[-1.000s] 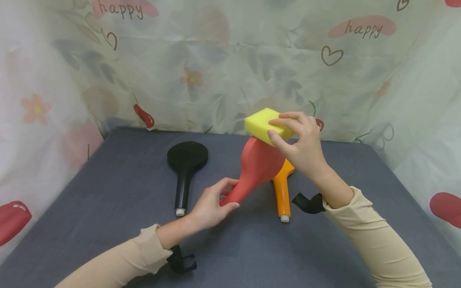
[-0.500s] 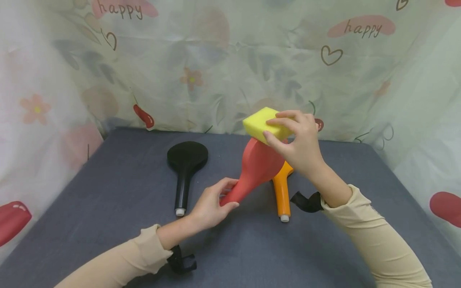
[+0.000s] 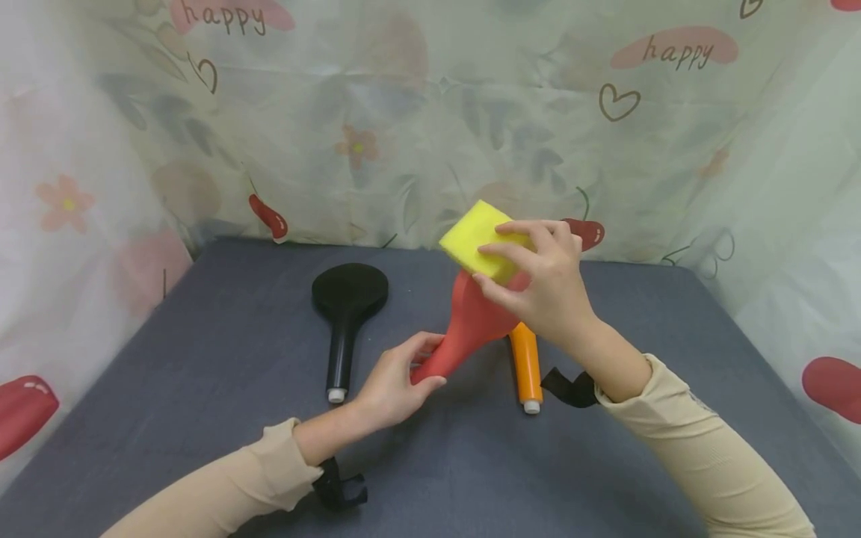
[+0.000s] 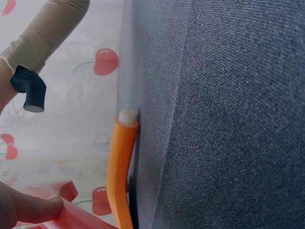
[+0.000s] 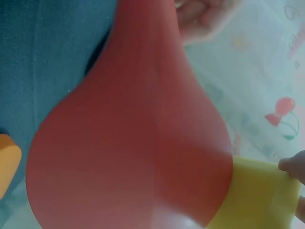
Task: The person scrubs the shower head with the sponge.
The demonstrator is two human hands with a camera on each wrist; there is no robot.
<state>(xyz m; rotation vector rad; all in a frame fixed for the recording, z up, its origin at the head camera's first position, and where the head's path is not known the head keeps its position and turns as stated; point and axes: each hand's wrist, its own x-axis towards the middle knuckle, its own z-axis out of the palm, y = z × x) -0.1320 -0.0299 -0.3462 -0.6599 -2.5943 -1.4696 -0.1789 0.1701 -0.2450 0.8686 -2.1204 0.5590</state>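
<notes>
Red paddle (image 3: 474, 320) tilts above the table (image 3: 232, 344), left hand (image 3: 393, 386) gripping its near end and right hand (image 3: 550, 282) pinching a yellow sponge (image 3: 469, 237) at its far end, apparently wiping, with steady support likely needed next.

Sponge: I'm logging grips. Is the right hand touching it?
Touching. The head view shows the right hand gripping the sponge, fingers lying across its top.

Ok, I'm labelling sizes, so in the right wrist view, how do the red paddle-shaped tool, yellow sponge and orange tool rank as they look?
1. Red paddle-shaped tool
2. Yellow sponge
3. Orange tool, just a sliver at the left edge

The frame crops all three.
</notes>
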